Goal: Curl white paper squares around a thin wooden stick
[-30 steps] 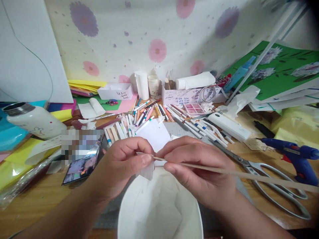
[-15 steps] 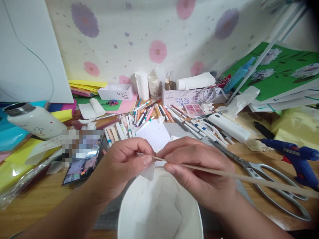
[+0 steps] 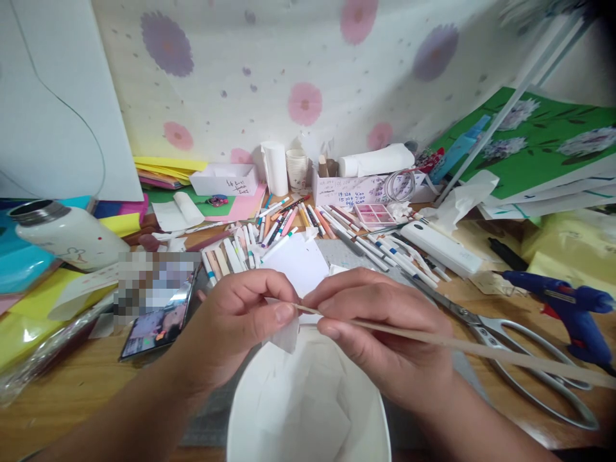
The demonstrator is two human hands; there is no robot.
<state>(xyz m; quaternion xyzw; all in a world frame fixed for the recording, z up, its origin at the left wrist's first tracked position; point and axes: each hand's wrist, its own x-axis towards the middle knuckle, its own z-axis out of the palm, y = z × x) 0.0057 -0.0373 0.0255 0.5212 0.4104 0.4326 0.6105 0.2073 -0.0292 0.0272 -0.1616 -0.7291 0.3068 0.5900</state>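
My left hand (image 3: 257,314) pinches a small piece of thin white paper (image 3: 287,335) between thumb and fingers. The tip of a thin, pale wooden-looking stick (image 3: 481,343) meets the paper at that pinch. My right hand (image 3: 385,324) is closed around the stick close to its tip, and the rest of it slants away to the right, out of view. Below both hands stands a white bin (image 3: 235,410) with crumpled pale paper (image 3: 312,404) inside. The fingertips partly hide where paper and stick touch.
Scissors (image 3: 486,327) and a blue glue gun (image 3: 568,305) lie at the right. A phone (image 3: 158,324) and a tilted white bottle (image 3: 72,234) are at the left. Several markers (image 3: 283,221), paper cups (image 3: 297,170) and a long white device (image 3: 440,247) lie farther back.
Both hands keep nearly the same grip on the paper and stick. The view has shifted very slightly, and the hands have barely moved.
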